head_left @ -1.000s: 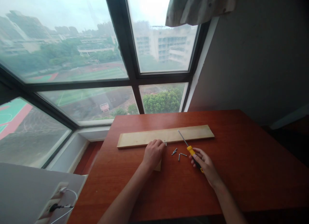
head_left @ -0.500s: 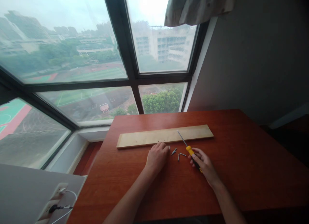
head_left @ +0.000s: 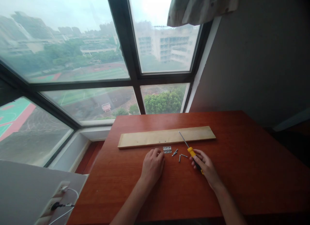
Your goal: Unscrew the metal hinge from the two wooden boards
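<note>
My right hand [head_left: 204,165] is closed around the yellow-and-black handle of a screwdriver [head_left: 191,151]. Its metal shaft slants up to the left, and the tip appears over the pale wooden board [head_left: 145,138]. Loosely bent, the fingers of my left hand [head_left: 152,164] rest on the tabletop with nothing seen in them. Just right of those fingertips lies a silver hinge [head_left: 167,149], close to the board's near edge; whether they touch it I cannot tell. Several screws [head_left: 179,158] lie loose between the hinge and my right hand. Two small dark holes show near the board's front edge.
The reddish-brown table [head_left: 242,160] carries all of this. Behind it stands a large dark-framed window [head_left: 135,78], with a curtain [head_left: 203,8] hanging at the top. Plugs and cords sit in a wall socket [head_left: 54,204] at lower left.
My left hand has shifted left and slightly toward me, off the hinge, which now shows in full. The right hand keeps its hold on the screwdriver in nearly the same position.
</note>
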`<action>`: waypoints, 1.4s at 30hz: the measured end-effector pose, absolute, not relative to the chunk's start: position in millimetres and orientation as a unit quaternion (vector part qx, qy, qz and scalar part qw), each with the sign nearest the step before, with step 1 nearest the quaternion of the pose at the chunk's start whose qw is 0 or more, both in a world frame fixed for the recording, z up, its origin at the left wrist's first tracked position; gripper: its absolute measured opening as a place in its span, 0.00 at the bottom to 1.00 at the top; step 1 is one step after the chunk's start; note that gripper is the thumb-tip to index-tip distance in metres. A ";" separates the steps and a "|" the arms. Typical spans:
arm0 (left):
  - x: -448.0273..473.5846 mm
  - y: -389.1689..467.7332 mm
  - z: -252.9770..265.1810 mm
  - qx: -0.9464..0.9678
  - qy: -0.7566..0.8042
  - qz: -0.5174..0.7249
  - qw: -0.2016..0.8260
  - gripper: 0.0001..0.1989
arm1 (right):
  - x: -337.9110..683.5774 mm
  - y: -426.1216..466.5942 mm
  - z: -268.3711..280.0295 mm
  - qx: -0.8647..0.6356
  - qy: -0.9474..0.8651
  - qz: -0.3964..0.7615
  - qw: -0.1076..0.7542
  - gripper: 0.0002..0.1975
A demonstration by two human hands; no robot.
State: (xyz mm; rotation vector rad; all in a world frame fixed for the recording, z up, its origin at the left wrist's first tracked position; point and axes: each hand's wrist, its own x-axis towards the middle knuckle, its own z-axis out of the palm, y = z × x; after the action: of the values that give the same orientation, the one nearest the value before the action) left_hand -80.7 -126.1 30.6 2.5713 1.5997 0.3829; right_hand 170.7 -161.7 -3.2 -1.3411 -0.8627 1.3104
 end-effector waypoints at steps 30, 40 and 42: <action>-39.3 -45.4 19.0 0.843 0.530 0.099 0.001 0.28 | 166.8 -161.9 1.2 -0.573 -0.346 0.534 0.516 0.28; -117.0 -29.7 48.9 0.765 0.640 0.077 0.015 0.19 | 165.4 -162.5 -0.1 -0.573 -0.357 0.534 0.509 0.29; -128.7 -30.6 55.3 0.756 0.650 0.076 0.013 0.18 | 165.4 -162.5 -1.2 -0.572 -0.361 0.535 0.506 0.29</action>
State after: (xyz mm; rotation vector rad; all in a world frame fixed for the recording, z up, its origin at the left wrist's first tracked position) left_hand -128.7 -30.6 55.3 2.3560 2.0251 0.2367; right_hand 165.4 -162.5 -1.2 -1.3807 -0.8707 1.2900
